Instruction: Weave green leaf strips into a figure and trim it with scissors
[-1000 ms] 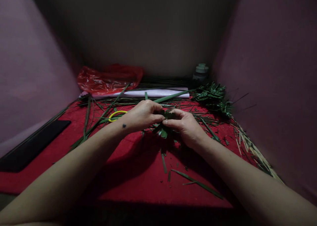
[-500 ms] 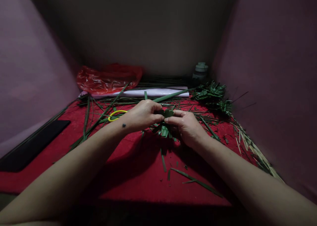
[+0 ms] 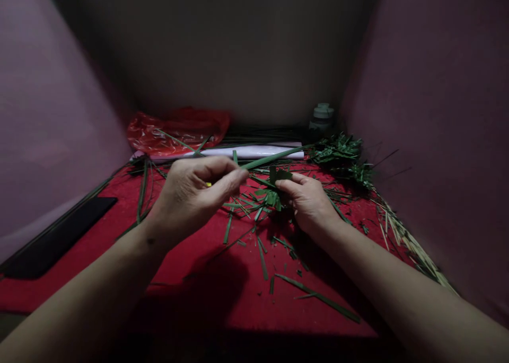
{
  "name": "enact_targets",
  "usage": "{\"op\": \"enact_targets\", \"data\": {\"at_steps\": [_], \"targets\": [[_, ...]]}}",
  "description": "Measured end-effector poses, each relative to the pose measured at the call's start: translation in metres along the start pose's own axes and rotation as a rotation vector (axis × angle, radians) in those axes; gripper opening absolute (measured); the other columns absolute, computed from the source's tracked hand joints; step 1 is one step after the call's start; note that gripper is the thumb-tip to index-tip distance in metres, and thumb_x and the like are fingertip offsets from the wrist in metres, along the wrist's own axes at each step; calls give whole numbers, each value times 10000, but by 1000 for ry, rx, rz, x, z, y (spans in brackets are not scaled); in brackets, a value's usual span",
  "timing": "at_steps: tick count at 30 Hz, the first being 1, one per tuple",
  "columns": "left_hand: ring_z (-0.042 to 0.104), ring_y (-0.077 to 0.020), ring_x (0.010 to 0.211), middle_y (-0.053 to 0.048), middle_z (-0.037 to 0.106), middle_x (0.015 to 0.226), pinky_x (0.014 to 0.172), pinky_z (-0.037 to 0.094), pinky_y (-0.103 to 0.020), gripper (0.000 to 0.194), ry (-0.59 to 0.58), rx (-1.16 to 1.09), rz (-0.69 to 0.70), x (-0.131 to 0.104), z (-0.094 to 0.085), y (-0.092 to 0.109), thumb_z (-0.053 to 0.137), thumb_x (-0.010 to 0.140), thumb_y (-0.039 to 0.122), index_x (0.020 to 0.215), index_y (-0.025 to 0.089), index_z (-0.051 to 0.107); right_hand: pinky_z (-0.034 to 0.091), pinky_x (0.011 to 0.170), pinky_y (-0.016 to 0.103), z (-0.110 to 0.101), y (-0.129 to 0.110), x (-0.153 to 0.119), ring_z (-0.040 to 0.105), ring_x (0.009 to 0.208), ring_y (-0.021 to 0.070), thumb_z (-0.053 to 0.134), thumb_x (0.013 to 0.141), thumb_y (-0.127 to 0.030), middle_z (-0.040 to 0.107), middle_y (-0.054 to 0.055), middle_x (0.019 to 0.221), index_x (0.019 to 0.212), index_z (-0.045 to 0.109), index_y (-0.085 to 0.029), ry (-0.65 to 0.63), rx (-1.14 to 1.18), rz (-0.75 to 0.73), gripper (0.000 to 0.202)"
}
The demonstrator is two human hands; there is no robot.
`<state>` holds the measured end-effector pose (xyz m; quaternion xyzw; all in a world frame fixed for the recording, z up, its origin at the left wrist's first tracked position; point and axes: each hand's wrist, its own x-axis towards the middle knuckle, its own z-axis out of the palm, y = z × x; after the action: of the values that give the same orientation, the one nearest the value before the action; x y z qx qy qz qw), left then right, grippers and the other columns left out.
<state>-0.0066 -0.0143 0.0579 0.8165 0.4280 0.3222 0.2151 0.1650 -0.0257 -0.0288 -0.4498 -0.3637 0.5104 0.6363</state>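
Note:
My left hand (image 3: 194, 196) is closed in a pinch, raised left of the middle of the table. A narrow green leaf strip (image 3: 262, 181) runs from its fingertips to the right; its part inside the fingers is hidden. My right hand (image 3: 312, 201) pinches a folded green leaf piece (image 3: 283, 176) between thumb and fingers. Short cut ends (image 3: 272, 199) fan out below that piece, close to the fingers. Behind the left hand, a long green strip (image 3: 274, 157) slants up to the right.
Leaf scraps (image 3: 262, 259) litter the red tabletop (image 3: 191, 299). At the back are a red plastic bag (image 3: 178, 127), a white roll (image 3: 254, 151) and a bottle (image 3: 321, 116). Leafy green bunches (image 3: 338, 148) and pale stalks (image 3: 405, 241) line the right side; a dark flat object (image 3: 63, 236) lies left.
My left hand has moved away from the right one, leftward and nearer to me, with a strip now stretched between them. My right hand stays nearly in place, still holding the leaf piece.

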Motion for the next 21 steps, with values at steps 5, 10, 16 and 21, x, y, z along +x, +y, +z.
{"op": "enact_targets", "data": {"at_steps": [5,10,16,21], "targets": [[402,-52,396,13,530,540,364,274,-182,276,-358,-606,-484,-2,13,-33,584,745,408,683,142,550,365,479,237,0,-2,-1,479,472,83,624,625,-217,544,-48,573,706,581,-172,-19,41,-12,102],[319,-10,367,40,485,560,350,271,-142,14,27,-1210,-706,5,27,-60,544,779,160,770,153,552,373,473,237,2,-4,-2,482,469,87,631,602,-210,546,-52,556,674,566,-174,7,37,23,103],[402,-25,498,50,500,633,485,377,-178,58,353,-1045,-452,3,-3,-58,549,799,156,743,167,560,340,434,217,1,-6,2,450,433,69,637,571,-191,508,-69,508,597,512,-178,67,31,50,128],[471,-62,638,31,518,728,569,408,-215,92,727,-727,-59,9,-28,-45,507,807,148,774,191,581,366,421,225,1,-3,3,479,431,84,646,566,-201,537,-47,531,641,528,-174,54,13,81,142]]}}
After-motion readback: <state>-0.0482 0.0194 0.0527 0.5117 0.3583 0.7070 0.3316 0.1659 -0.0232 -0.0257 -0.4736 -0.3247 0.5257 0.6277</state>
